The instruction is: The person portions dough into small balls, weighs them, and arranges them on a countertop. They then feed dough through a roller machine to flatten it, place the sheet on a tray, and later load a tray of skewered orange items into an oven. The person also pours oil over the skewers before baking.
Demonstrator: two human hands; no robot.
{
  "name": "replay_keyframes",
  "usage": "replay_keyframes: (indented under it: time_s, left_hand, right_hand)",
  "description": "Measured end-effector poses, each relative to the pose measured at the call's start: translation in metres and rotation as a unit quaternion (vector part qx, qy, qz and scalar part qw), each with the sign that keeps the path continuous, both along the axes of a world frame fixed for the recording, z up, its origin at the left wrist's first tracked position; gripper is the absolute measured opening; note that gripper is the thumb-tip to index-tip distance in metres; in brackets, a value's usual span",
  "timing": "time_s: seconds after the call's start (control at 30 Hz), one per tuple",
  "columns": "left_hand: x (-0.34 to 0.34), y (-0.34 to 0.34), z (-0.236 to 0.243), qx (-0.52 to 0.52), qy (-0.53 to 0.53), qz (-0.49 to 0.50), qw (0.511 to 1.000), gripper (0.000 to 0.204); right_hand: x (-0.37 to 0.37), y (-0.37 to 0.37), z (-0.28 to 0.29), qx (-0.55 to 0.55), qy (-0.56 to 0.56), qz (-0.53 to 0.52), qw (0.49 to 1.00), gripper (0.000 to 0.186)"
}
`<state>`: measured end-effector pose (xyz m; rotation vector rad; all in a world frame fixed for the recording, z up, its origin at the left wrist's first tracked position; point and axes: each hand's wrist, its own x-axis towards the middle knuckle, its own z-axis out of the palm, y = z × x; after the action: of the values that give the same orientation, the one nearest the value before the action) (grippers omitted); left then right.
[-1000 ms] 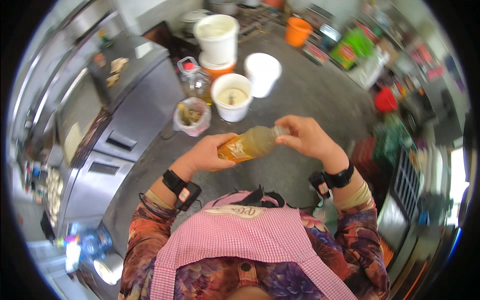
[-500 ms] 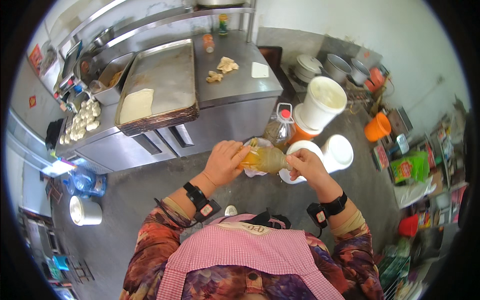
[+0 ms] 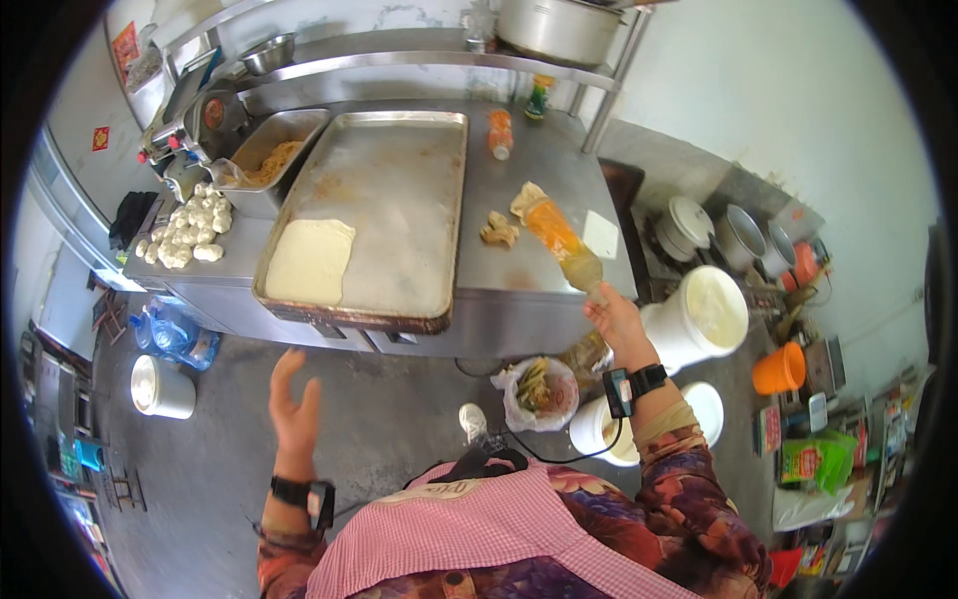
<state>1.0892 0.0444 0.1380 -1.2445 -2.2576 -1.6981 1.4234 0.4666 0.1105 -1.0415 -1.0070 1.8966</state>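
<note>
A clear plastic bottle (image 3: 557, 240) with an orange label and yellowish contents slants out over the steel counter (image 3: 499, 268). My right hand (image 3: 616, 321) grips it at its narrow neck end. Beyond its far end lies a crumpled tan cloth (image 3: 526, 196), partly covered, with a smaller tan lump (image 3: 500, 231) beside it. My left hand (image 3: 293, 407) is empty, fingers apart, in front of the counter. Nearest to it is a large baking tray (image 3: 404, 215) with a pale flat dough sheet (image 3: 309, 262) at its near left corner.
Several white dough balls (image 3: 190, 228) sit at the counter's left, near a steel pan (image 3: 261, 180). An orange bottle (image 3: 500, 134) lies farther back. White buckets (image 3: 714, 309) and a lined bin (image 3: 539, 394) stand on the floor at right. A shelf (image 3: 399, 68) spans above.
My left hand has let go of the bottle and moved left, fingers spread. My right hand has carried the bottle up and forward over the counter. The view has shifted toward the counter.
</note>
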Motion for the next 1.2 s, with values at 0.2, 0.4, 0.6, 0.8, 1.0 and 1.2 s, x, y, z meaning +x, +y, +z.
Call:
replay_keyframes:
  time_s: [0.2, 0.4, 0.6, 0.8, 1.0, 1.2]
  left_hand:
    - [0.000, -0.076, -0.030, 0.028, -0.156, 0.236, 0.959, 0.034]
    - [0.047, -0.083, -0.034, 0.034, -0.233, 0.356, 0.904, 0.031]
    - [0.117, -0.090, -0.037, -0.005, -0.222, 0.417, 0.881, 0.028]
    - [0.189, -0.135, -0.038, 0.071, -0.293, 0.479, 0.824, 0.028]
    - [0.305, -0.213, -0.041, 0.234, -0.452, 0.479, 0.715, 0.036]
    - [0.461, -0.316, -0.048, 0.255, -0.319, 0.639, 0.652, 0.021]
  right_hand:
    - [-0.094, 0.163, -0.027, 0.010, 0.087, -0.021, 0.996, 0.030]
    - [-0.216, 0.268, 0.020, -0.062, 0.104, 0.016, 0.993, 0.058]
    - [-0.256, 0.186, 0.040, 0.170, 0.116, 0.225, 0.952, 0.044]
    - [-0.265, 0.075, 0.085, 0.163, 0.098, 0.304, 0.933, 0.033]
    - [-0.290, -0.085, 0.099, 0.157, 0.140, 0.412, 0.887, 0.033]
    - [-0.305, -0.333, 0.080, 0.089, 0.149, 0.607, 0.776, 0.031]
